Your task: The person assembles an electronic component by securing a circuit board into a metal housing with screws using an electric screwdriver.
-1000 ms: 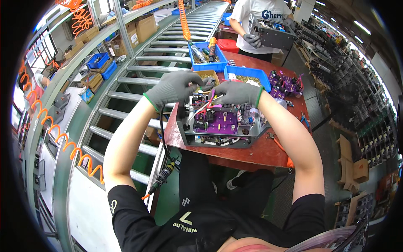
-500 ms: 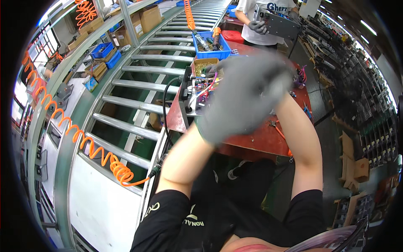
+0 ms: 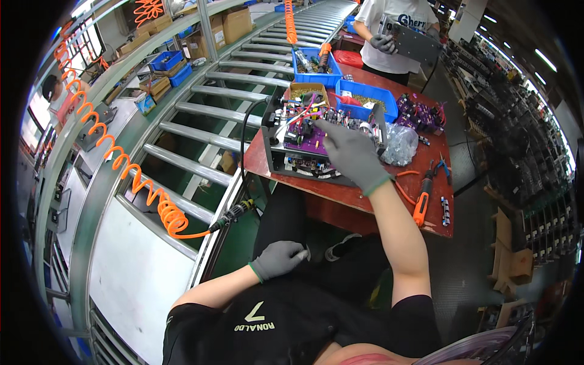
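Electronics assembly floor in a factory

A roller conveyor [image 3: 230,93] runs along the left side of the red workbench [image 3: 258,160], which bears an open chassis with a purple circuit board [image 3: 313,145] and blue parts bins [image 3: 317,78]. Left of the workbench sags an orange coiled hose [image 3: 170,214]. Beyond its far end, a co-worker [image 3: 389,61] holds a dark panel [image 3: 415,45]. Right of the workbench stand long rows of stacked dark units [image 3: 494,115], under strip lights [image 3: 545,59].

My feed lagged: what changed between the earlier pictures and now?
The left hand has pulled back from the open unit, toward the picture's lower edge; any release is unclear. The right hand has shifted toward the unit's front. The unit stays on the red table.
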A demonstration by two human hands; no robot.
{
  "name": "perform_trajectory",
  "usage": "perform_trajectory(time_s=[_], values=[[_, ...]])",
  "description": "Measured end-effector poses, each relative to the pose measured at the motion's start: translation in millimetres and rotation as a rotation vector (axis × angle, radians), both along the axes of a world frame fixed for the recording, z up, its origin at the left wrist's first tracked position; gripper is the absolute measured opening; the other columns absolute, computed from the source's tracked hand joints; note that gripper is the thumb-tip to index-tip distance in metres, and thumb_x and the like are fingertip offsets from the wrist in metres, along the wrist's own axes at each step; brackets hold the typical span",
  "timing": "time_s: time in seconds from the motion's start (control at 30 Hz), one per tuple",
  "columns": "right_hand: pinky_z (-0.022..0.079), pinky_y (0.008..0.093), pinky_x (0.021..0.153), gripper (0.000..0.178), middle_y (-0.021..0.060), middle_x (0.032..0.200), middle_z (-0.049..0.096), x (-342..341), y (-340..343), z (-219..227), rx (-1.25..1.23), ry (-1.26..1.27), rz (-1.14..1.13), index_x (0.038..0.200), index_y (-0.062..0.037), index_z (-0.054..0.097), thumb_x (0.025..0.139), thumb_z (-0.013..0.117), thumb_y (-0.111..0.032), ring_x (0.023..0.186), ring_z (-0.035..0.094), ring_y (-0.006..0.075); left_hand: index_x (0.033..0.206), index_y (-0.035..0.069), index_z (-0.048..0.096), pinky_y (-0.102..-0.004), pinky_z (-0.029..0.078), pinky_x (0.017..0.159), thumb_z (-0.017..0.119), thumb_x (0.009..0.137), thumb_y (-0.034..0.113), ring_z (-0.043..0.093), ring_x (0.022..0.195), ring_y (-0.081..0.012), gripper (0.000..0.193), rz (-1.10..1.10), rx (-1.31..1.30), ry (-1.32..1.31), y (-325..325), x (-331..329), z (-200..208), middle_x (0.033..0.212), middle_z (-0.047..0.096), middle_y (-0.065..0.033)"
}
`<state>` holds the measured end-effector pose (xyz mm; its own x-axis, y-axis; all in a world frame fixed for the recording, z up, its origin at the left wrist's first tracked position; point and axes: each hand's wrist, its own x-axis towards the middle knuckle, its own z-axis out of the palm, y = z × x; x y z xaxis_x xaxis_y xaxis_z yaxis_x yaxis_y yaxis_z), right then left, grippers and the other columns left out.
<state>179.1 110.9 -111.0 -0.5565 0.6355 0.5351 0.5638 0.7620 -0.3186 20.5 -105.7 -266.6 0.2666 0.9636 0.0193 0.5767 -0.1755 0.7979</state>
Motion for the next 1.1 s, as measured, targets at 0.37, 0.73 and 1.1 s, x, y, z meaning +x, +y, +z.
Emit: perform_trajectory(time_s=[0.37, 0.73, 1.1], values=[[0.057, 0.0466, 0.072, 0.029, 0.0114, 0.095, 0.072, -26, 42, -17, -0.064, -0.434, -0.25, 0.124, -0.0189, 0.063, 0.097, 0.052, -0.022, 0.085, 0.072, 0.0313, 0.088, 0.005, 0.069, -0.0427, 0.05, 0.067, 0.066, 0.091, 0.02, 0.063, 0.076, -0.035, 0.016, -0.03, 0.122, -0.015, -25, -50, 48, 0.08, 0.064, -0.0145], [0.058, 0.039, 0.06, 0.018, 0.0087, 0.084, 0.07, -27, 37, -16, 0.07, -0.397, -0.247, 0.107, -0.0125, 0.065, 0.093, 0.055, -0.015, 0.075, 0.073, 0.0254, 0.084, 0.01, 0.069, -0.038, 0.045, 0.065, 0.074, 0.079, 0.02, 0.058, 0.066, -0.026, 0.013, -0.192, 0.639, 0.45, 39, -97, 201, 0.071, 0.06, -0.0047], [0.058, 0.0377, 0.059, 0.014, 0.0075, 0.084, 0.07, -22, 41, -33, 0.071, -0.341, -0.237, 0.098, -0.0117, 0.068, 0.092, 0.056, -0.015, 0.075, 0.073, 0.0238, 0.1, 0.009, 0.068, -0.0411, 0.049, 0.087, 0.067, 0.084, 0.013, 0.062, 0.097, -0.0341, 0.017, -0.04, 0.681, 0.795, 194, -86, 240, 0.1, 0.065, -0.0127]])
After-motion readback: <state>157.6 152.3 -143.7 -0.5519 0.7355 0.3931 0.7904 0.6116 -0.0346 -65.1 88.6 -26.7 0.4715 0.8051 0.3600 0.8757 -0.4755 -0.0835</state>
